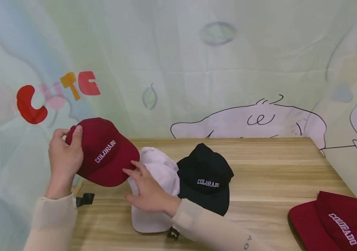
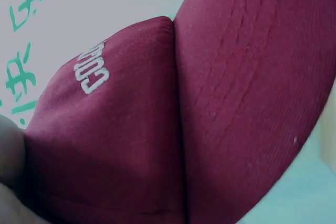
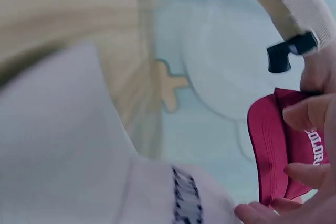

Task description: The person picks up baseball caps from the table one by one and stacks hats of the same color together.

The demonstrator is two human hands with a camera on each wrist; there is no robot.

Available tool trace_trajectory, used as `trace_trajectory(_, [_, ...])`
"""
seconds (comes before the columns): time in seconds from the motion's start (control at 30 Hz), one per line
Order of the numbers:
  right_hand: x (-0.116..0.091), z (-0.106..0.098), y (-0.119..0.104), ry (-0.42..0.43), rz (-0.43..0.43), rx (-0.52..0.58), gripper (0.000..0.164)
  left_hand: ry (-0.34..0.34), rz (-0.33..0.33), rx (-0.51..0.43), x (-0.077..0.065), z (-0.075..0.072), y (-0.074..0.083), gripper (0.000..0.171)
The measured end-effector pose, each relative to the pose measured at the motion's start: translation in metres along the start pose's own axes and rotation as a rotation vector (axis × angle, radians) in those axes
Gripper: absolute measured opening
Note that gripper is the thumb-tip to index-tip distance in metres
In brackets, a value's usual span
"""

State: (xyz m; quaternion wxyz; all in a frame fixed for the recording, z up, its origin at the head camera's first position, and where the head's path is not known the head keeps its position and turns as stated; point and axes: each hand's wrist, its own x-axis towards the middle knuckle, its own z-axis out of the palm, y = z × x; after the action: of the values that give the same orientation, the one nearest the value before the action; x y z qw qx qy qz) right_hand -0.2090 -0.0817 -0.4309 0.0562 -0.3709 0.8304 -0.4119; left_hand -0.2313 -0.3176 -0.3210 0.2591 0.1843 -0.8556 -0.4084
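A dark red baseball cap (image 1: 100,139) with white COLORADO lettering is held up over the left end of the table by my left hand (image 1: 65,155), thumb in front at the crown's side. Its brim points toward my right hand (image 1: 150,191), whose loosely spread fingers reach the brim's edge. In the left wrist view the same red cap (image 2: 115,150) fills most of the picture. Below my right hand lies a white cap (image 1: 150,221), partly covered by it. A black COLORADO cap (image 1: 208,167) lies against the white one.
Another dark red cap (image 1: 338,219) lies at the table's right front, cut off by the frame. The wooden table (image 1: 275,167) ends at a printed cloth backdrop (image 1: 181,62). Small black wrist mounts (image 1: 85,199) stick out from the sleeves.
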Motion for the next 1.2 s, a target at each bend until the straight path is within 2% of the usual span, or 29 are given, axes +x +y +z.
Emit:
trace_trajectory(0.1, [-0.005, -0.016, 0.003, 0.084, 0.022, 0.001, 0.066, -0.009, 0.061, -0.023, -0.009, 0.007, 0.014, 0.047])
trace_trajectory(0.23, [-0.015, -0.041, 0.005, 0.194, 0.041, -0.065, 0.064, -0.043, 0.131, -0.06, -0.02, 0.016, 0.036, 0.046])
trace_trajectory(0.4, [-0.028, -0.074, 0.016, 0.332, 0.039, -0.102, 0.063, -0.125, 0.229, -0.133, -0.034, 0.033, 0.061, 0.046])
trace_trajectory(0.53, [-0.039, -0.099, 0.029, 0.394, 0.039, -0.093, 0.062, -0.231, 0.308, -0.163, -0.045, 0.052, 0.078, 0.047])
trace_trajectory(0.77, [-0.064, -0.141, 0.042, 0.411, 0.064, -0.09, 0.065, -0.427, 0.391, -0.3, -0.063, 0.089, 0.1, 0.038])
trace_trajectory(0.9, [-0.078, -0.158, 0.049, 0.398, 0.076, -0.087, 0.068, -0.516, 0.404, -0.368, -0.075, 0.105, 0.11, 0.031])
trace_trajectory(1.2, [-0.108, -0.189, 0.059, 0.373, 0.053, -0.044, 0.065, -0.659, 0.391, -0.453, -0.096, 0.135, 0.125, 0.025])
